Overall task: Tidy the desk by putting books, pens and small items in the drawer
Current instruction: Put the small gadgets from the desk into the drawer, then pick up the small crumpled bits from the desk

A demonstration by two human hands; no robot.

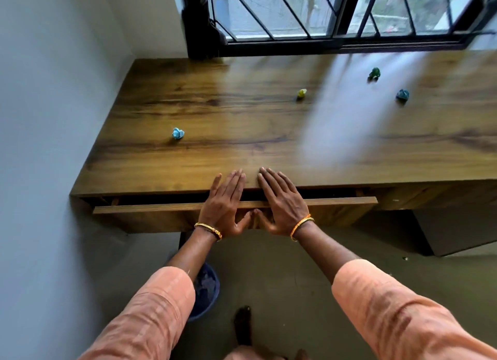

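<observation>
Both grips flat, fingers straight: left hand (224,205), right hand (282,203) on drawer (150,208) front (slightly ajar)

Four paper balls (178,133), one drawer (161,208), two hands (223,206)

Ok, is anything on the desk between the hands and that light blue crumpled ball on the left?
Nothing visible. The light blue ball sits alone on bare desktop, up and left of the left hand. Both hands, the right hand too, lie flat over the slightly open drawer front.
</observation>
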